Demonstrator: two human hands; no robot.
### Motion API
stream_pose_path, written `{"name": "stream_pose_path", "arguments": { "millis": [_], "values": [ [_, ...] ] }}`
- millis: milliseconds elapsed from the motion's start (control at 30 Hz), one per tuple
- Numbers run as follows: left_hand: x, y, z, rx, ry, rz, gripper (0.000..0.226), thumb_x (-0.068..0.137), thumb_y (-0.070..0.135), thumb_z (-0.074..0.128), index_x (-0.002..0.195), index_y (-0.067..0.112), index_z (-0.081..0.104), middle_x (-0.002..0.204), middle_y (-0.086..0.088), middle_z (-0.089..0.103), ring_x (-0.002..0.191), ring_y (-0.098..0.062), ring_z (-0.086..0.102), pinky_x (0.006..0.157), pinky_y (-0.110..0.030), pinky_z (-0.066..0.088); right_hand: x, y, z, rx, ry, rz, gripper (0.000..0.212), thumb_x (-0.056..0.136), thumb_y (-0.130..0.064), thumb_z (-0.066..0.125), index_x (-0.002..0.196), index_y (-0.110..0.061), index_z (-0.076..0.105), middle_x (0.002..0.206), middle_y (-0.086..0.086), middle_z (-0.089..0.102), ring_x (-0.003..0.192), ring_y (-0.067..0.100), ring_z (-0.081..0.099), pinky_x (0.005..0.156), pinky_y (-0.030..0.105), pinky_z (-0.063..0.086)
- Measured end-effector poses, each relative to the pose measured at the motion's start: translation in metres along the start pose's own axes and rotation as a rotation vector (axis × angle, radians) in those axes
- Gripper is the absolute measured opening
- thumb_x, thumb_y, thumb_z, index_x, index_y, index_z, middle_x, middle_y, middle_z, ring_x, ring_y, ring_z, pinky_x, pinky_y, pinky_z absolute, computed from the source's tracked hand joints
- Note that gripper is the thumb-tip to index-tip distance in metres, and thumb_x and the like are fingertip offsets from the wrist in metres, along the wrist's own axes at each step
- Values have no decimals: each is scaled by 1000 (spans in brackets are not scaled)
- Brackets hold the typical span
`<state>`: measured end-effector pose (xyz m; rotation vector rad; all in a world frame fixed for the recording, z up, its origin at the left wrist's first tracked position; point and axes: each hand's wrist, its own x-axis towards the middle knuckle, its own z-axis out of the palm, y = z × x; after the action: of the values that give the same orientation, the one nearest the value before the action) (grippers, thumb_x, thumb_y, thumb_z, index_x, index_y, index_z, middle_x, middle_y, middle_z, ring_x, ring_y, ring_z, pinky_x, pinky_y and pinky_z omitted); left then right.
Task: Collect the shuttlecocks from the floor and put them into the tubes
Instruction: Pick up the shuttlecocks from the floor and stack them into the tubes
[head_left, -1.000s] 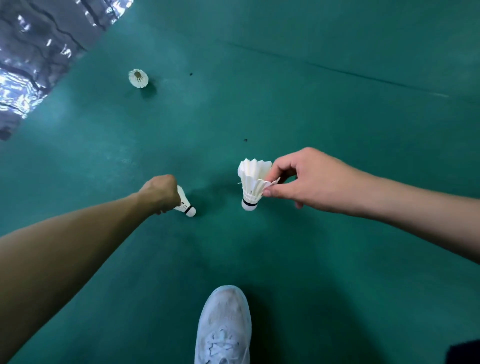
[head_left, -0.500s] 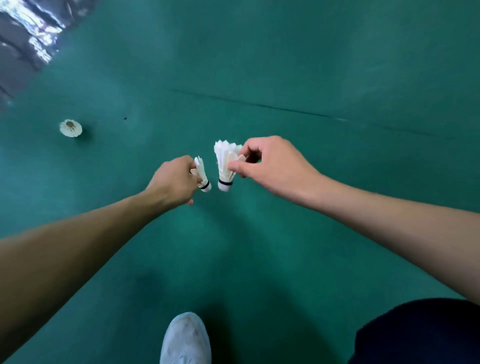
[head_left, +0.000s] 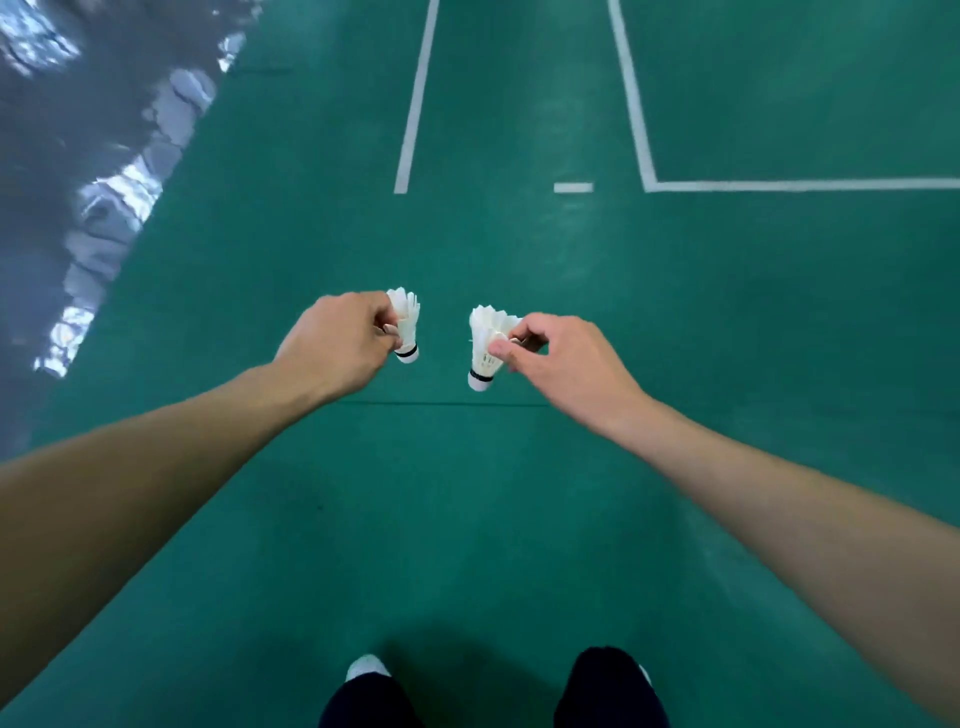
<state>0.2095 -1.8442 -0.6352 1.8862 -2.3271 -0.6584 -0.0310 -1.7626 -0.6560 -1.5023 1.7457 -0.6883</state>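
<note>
Head view: both arms reach forward over a green court floor (head_left: 519, 519). Left hand (head_left: 335, 345) has its grip pinched on a white shuttlecock (head_left: 406, 325), feathers up, cork down. Right hand (head_left: 563, 358) pinches a second shuttlecock (head_left: 485, 345) by the feather skirt between thumb and fingers, cork pointing down. The two shuttlecocks hang near each other, apart, above the floor. White court lines (head_left: 415, 104) run ahead. A glossy grey floor strip (head_left: 93, 156) lies at the far left. Dark trouser legs (head_left: 608, 691) show at the bottom edge.
</note>
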Motion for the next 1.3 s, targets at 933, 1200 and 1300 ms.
{"name": "stream_pose_path", "arguments": {
  "millis": [933, 1200, 1300],
  "values": [
    [-319, 550, -177, -126, -230, 1398, 14, 88, 31, 61, 82, 29, 73, 70, 2, 65, 68, -27, 61, 60, -32, 49, -515, -175, -295, 33, 1563, 798, 18, 94, -42, 69, 95, -25, 75, 89, -14, 74, 79, 12, 65, 67, 28, 44],
    [-577, 547, -165, -71, -413, 1858, 27, 92, 28, 54, 65, 27, 57, 62, 0, 56, 61, -26, 56, 51, -29, 35, -748, -256, -177, 0, 1988, 1119, 21, 84, -42, 77, 88, -22, 72, 84, -11, 73, 68, 12, 57, 62, 30, 43],
    [-696, 524, -160, -72, -479, 2059, 27, 91, 26, 53, 64, 28, 58, 63, 2, 54, 61, -25, 53, 49, -29, 30, -837, -294, -113, 20, 2169, 1208, 25, 81, -41, 79, 80, -19, 66, 74, -9, 69, 65, 13, 57, 61, 31, 44]
  ]
}}
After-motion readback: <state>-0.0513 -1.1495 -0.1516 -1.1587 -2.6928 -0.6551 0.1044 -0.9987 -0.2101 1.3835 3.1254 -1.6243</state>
